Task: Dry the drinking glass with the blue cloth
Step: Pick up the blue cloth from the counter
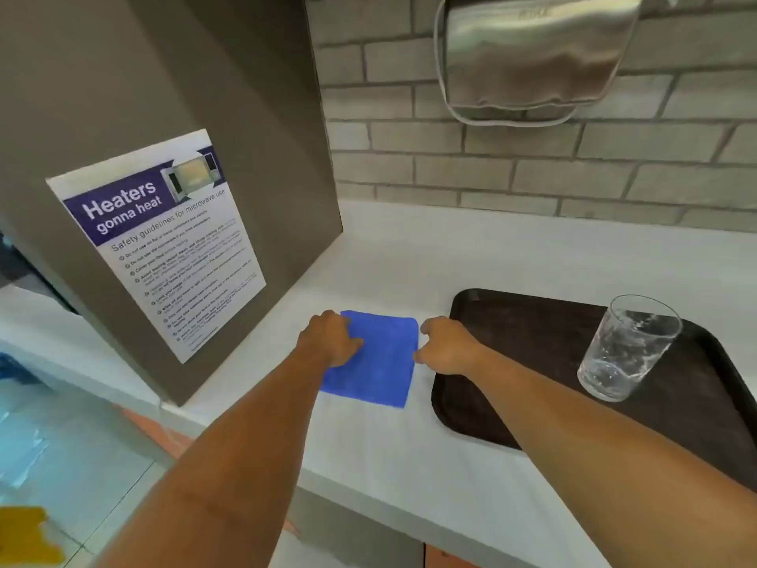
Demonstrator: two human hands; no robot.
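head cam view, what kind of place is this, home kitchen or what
Likely a shared pantry in an office or canteen: a microwave safety poster, a wall-mounted steel dispenser and a cafeteria-style tray.

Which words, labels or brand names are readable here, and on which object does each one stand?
"Heaters gonna heat": purple banner of the poster on the grey panel.
"Safety guidelines for microwave use": the line below that banner.
Bulleted rules lower on the poster: too small and blurred to read.
Embossed mark on the metal wall dispenser: too faint to read.
No text on the blue cloth, drinking glass or tray.
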